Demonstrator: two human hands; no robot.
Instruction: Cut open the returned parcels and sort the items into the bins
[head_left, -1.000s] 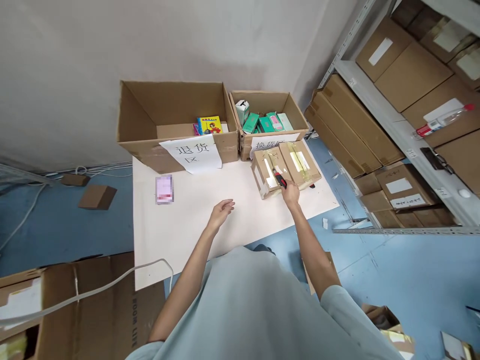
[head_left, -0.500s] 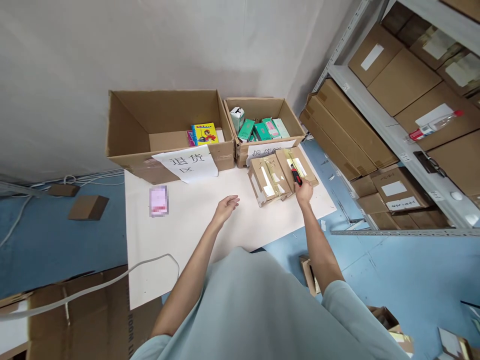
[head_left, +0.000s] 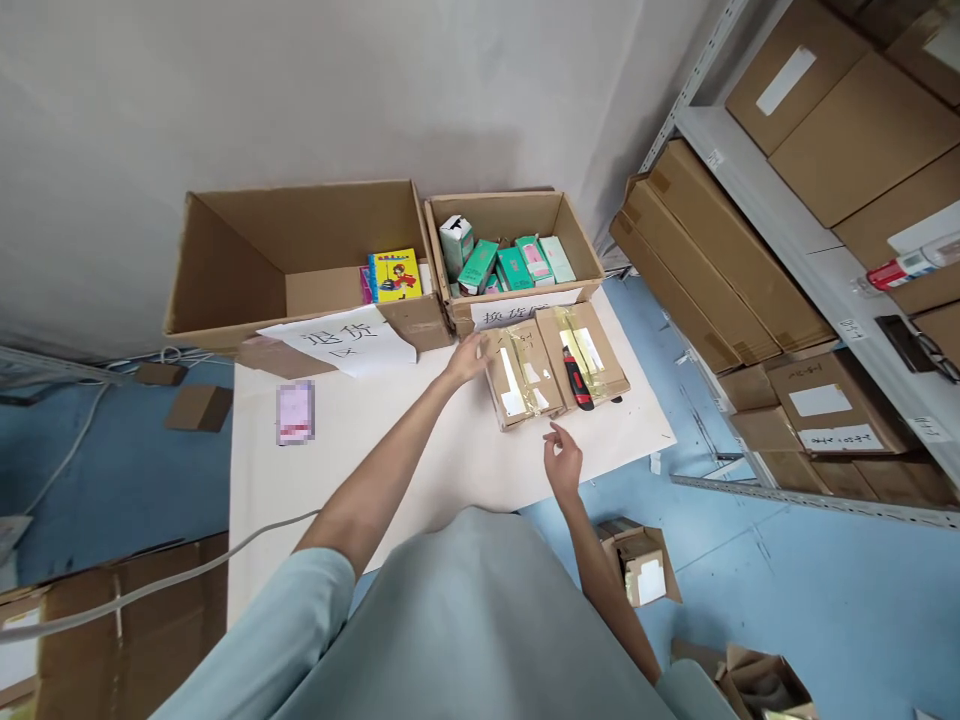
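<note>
Where my left hand (head_left: 469, 360) meets the left carton (head_left: 526, 372): the fingertips are at its left side, toward the far corner, apparently touching; whether they grip or only rest there I cannot tell.
Right hand (head_left: 562, 460): holding nothing, fingers loosely curled, near the cartons' front edges and apart from them.
Cartons: the left carton and the right carton (head_left: 596, 352) lie flat, side by side, on the white table (head_left: 300, 490), in front of the smaller open box (head_left: 517, 205).
Cardboard: stiff-walled, I judge, and light enough for one hand, though the contents are hidden; a hard squeeze on the top could dent it.
Yellowish tape: shiny and wrinkled across both tops, probably slick, so I would take hold of opposite side walls, low down, and keep my fingers off the film.
Red-and-black cutter (head_left: 577, 382): lying loose on top of the right carton, one end by its front edge; hard and light by its look, likely to slide if that carton tips. I would take it by the thick handle; whether the blade is out I cannot tell.
Green boxes (head_left: 514, 268): inside the smaller open box, beyond the cartons.
</note>
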